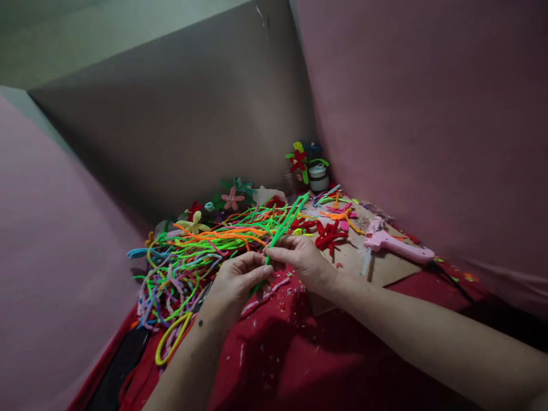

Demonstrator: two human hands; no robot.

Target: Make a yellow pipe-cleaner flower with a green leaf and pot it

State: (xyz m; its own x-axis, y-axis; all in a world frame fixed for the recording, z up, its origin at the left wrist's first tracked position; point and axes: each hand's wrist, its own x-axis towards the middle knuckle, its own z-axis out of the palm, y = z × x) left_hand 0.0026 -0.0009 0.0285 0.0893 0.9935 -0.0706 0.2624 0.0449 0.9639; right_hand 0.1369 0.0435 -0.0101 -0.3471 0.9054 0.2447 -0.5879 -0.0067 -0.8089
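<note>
Both my hands meet over the red cloth, pinching bright green pipe cleaners [287, 221] that slant up and away to the right. My left hand [244, 277] grips their lower part between thumb and fingers. Just above it, my right hand [297, 257] is closed on the same green strands. How many strands are held I cannot tell. Behind and left of my hands spreads a tangled heap of coloured pipe cleaners [188, 251], mostly green and orange. A red pipe-cleaner flower [329, 235] lies right of my right hand.
A pink glue gun [398, 246] rests on a cardboard sheet [385, 271], its dark cord trailing right. Finished flowers [232, 198] and a lidded jar [318, 177] stand at the back. A dark flat object [122, 365] lies front left. Fuzz scraps dot the red cloth [261, 354].
</note>
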